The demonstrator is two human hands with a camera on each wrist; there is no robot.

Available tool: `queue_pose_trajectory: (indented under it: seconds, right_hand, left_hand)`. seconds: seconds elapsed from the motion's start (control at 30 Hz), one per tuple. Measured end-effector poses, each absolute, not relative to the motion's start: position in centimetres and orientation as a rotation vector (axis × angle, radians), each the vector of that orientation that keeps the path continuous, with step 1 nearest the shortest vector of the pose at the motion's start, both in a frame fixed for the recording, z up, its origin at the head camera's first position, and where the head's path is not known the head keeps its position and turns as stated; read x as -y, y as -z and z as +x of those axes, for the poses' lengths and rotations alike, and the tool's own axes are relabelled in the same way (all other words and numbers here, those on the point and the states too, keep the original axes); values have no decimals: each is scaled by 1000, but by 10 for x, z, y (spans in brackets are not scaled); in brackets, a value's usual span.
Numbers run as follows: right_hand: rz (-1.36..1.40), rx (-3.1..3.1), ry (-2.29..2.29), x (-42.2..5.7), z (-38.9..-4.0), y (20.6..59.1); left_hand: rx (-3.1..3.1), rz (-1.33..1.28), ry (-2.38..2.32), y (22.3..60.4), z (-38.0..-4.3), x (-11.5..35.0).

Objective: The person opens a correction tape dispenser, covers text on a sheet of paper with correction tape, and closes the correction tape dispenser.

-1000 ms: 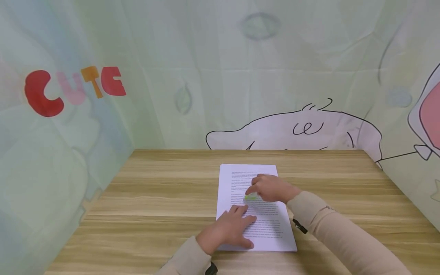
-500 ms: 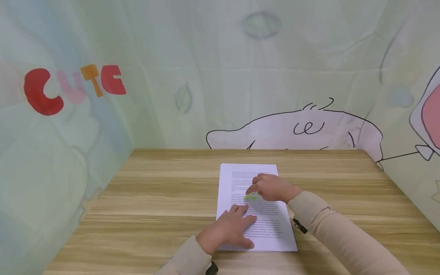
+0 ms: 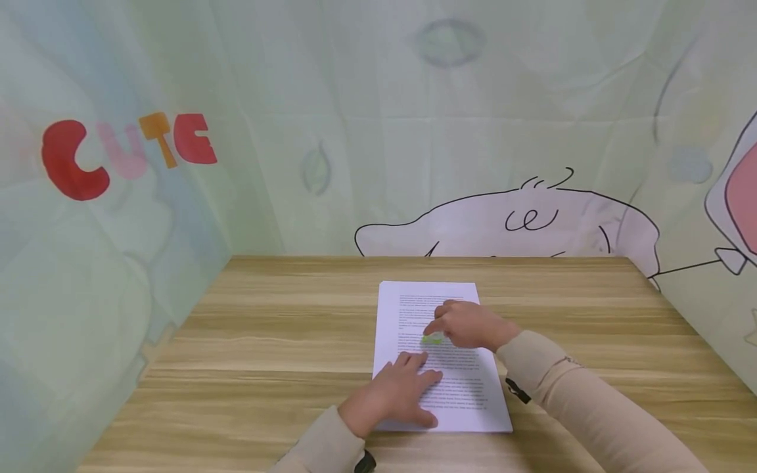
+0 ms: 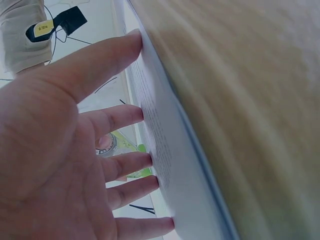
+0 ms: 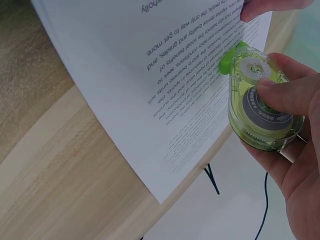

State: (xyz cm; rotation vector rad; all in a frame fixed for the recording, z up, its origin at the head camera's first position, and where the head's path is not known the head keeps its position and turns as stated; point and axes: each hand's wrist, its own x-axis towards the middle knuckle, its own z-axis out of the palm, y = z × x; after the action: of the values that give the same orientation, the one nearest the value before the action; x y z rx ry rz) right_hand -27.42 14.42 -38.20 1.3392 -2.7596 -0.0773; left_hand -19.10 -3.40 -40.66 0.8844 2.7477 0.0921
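on the far left a printed backdrop (image 3: 118,197) hangs with the coloured letters "cute" (image 3: 127,154) on it. it wraps round a wooden table (image 3: 266,328). near the middle of the table lies a printed sheet of paper (image 3: 414,302), its long side running away from the person. the left hand (image 3: 393,394) lies flat on the near left part of the sheet, fingers straight and spread, pressing the paper down; the left wrist view shows the fingertips (image 4: 145,115) resting on the printed lines. just beyond it the right hand (image 3: 470,324) is curled round a green correction tape dispenser (image 5: 260,100), thumb on its round hub, with the green tip touching a line of text about halfway up the sheet. both sleeves (image 3: 562,381) are beige. on the backdrop at the right is a cartoon line drawing (image 3: 532,217).
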Motion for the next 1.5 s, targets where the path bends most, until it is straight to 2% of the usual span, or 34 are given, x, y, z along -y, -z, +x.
queue_pose_trajectory:
  seconds: [1.5]
  right_hand:
    - [1325,2780,201,-142,-271,380]
  left_hand:
    - [-2741,872,-108,403,-191,35]
